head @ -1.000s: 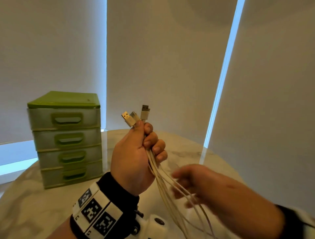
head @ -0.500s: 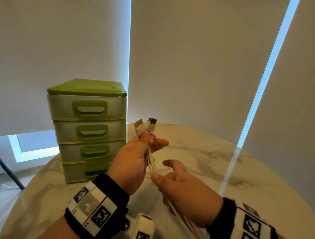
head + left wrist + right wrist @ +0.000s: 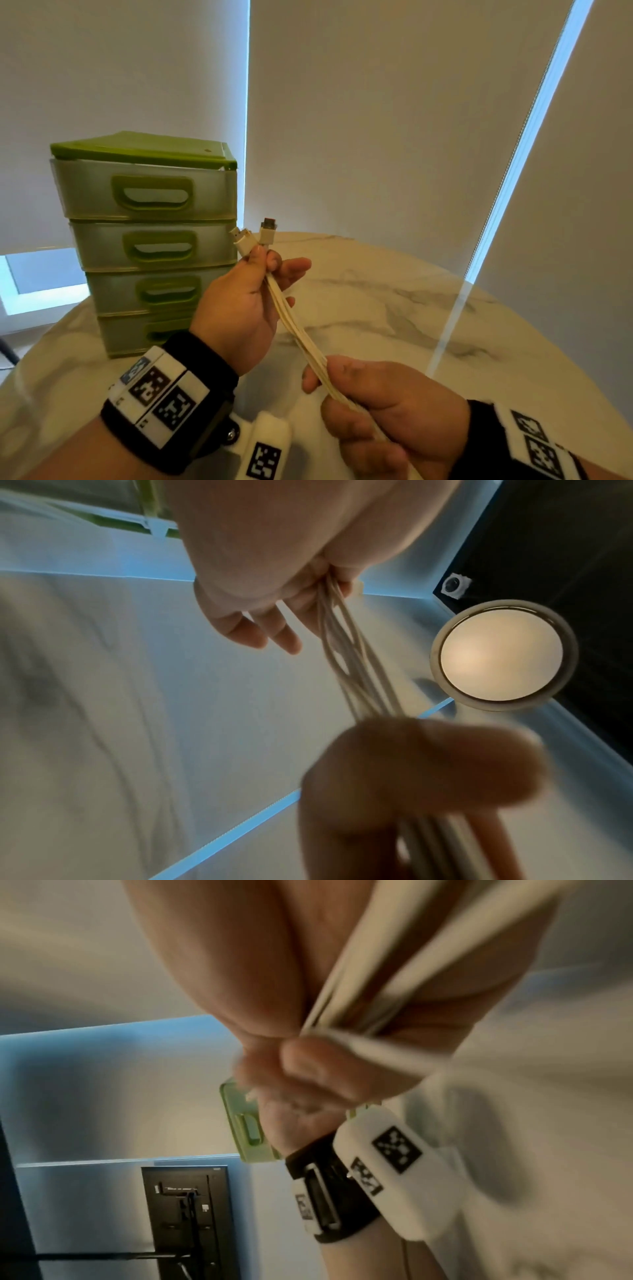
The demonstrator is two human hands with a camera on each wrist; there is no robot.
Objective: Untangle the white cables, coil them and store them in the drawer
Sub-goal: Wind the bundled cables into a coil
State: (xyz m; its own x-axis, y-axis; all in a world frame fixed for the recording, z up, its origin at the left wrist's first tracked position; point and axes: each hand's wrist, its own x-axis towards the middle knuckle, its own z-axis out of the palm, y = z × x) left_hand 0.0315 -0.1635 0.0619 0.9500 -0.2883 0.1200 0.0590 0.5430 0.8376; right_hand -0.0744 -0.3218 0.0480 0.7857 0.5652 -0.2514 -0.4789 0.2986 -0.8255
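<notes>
— White cords (image 3: 294, 330), a bundle of thin round strands: where now?
— Plug ends pinched in left hand (image 3: 239, 308) fingers; right hand (image 3: 394, 407), loose a second ago, now closed round them lower down, above the marble tabletop (image 3: 394, 308).
— Meaning?
— Likely straightened for coiling; green plastic drawers (image 3: 150, 246) remain closed.

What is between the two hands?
Only the white cables stretch from the left hand to the right hand; the head view shows it.
</notes>
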